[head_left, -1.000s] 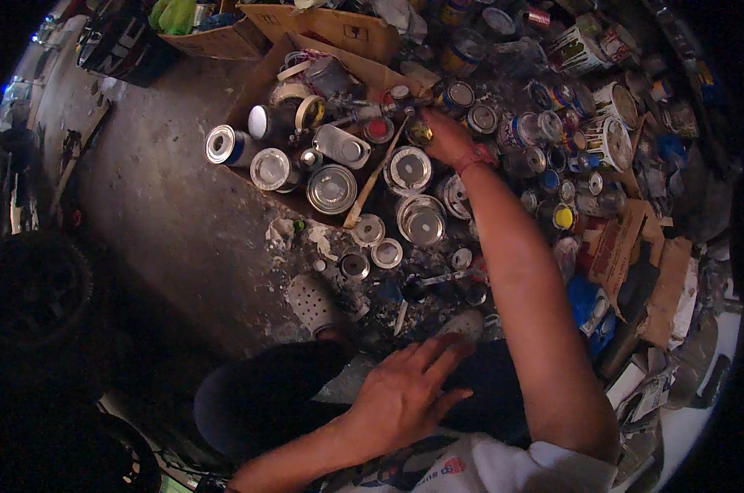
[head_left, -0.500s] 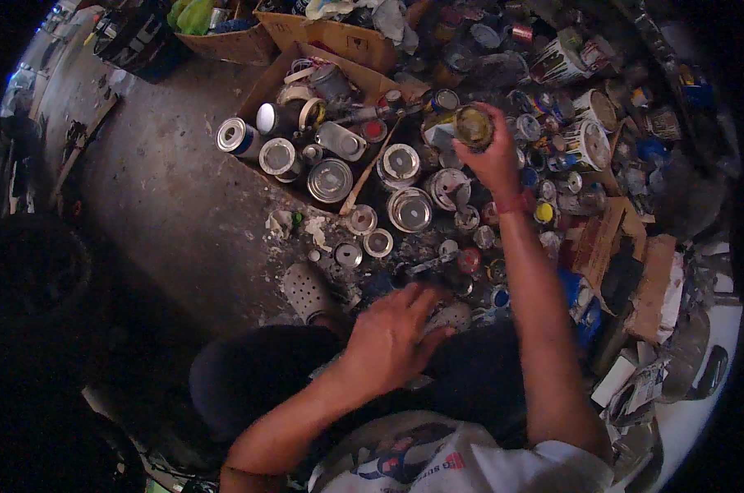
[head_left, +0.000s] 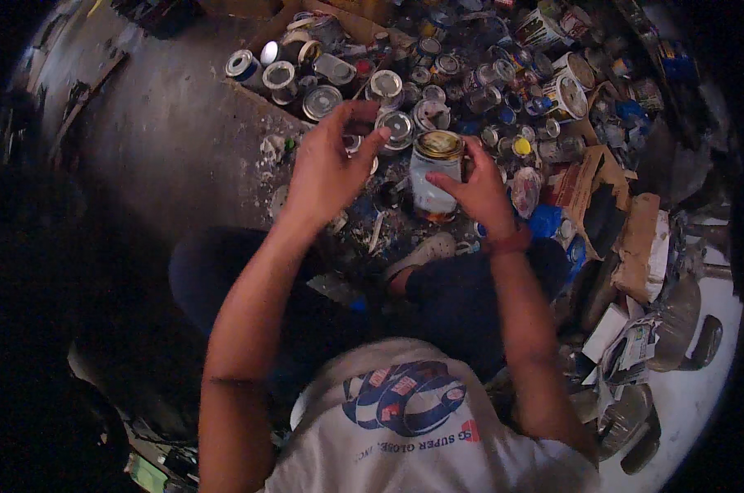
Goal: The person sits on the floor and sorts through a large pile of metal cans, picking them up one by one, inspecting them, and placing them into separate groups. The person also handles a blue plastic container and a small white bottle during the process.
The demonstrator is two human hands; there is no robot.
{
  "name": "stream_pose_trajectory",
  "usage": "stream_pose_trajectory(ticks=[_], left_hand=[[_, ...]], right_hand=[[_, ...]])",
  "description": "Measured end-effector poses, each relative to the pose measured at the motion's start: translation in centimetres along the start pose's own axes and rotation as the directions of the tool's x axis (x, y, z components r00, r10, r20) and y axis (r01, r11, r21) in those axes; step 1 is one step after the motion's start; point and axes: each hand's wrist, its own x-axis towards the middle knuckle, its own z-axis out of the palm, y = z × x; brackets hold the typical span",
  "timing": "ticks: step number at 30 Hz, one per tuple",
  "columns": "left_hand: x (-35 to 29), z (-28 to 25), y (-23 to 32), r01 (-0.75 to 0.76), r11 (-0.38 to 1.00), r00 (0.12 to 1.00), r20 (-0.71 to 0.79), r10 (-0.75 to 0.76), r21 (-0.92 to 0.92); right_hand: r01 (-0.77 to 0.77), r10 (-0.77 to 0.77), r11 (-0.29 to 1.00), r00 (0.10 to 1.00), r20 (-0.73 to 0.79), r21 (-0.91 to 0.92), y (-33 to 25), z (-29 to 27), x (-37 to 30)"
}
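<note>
My right hand is wrapped round a paint can with a pale, stained body and a yellowish-brown lid. The can is held nearly upright in front of my knees, its lid tilted into view. To its left, my left hand is raised with thumb and fingers apart and curved, nothing between them. Beyond my left thumb stands a round can with a silver lid, and my hand hides part of the things below it.
A cardboard box of cans and tins stands ahead on the left. Many cans and jars crowd the floor ahead and to the right, among them a can with a yellow top. Torn cardboard lies at the right, beside a white panel.
My right hand has brought the can from over the far pile back toward me, and its side now shows. My left hand has risen forward from above my lap.
</note>
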Motion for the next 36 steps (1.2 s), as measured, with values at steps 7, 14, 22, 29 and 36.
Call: stream_pose_trajectory(ticks=[7, 14, 22, 29, 36], left_hand=[[-3.0, 0.4, -2.5, -0.125, 0.909, 0.961, 0.275, 0.012, 0.397], [-3.4, 2.8, -3.3, -0.513, 0.772, 0.831, 0.444, 0.335, 0.377], [-1.8, 4.0, -2.8, -0.450, 0.836, 0.821, 0.515, 0.248, 0.315], [-1.1, 3.6, -2.3, -0.496, 0.830, 0.796, 0.516, 0.317, 0.256], [-1.1, 2.4, -2.7, -0.426, 0.881, 0.826, 0.486, 0.286, 0.206]], right_hand=[[0.096, -0.095, 0.885, 0.995, 0.024, -0.455, -1.7, 0.4, -6.2], [0.336, -0.165, 0.639, 0.938, 0.303, -0.692, -5.7, 0.3, -5.7], [0.584, -0.316, 0.332, 0.809, 0.496, -0.741, -10.2, 0.1, -3.6], [0.611, -0.351, 0.348, 0.788, 0.506, -0.711, -12.8, -0.2, -3.7], [0.514, -0.396, 0.494, 0.851, 0.345, -0.701, -15.2, -1.7, -4.9]])
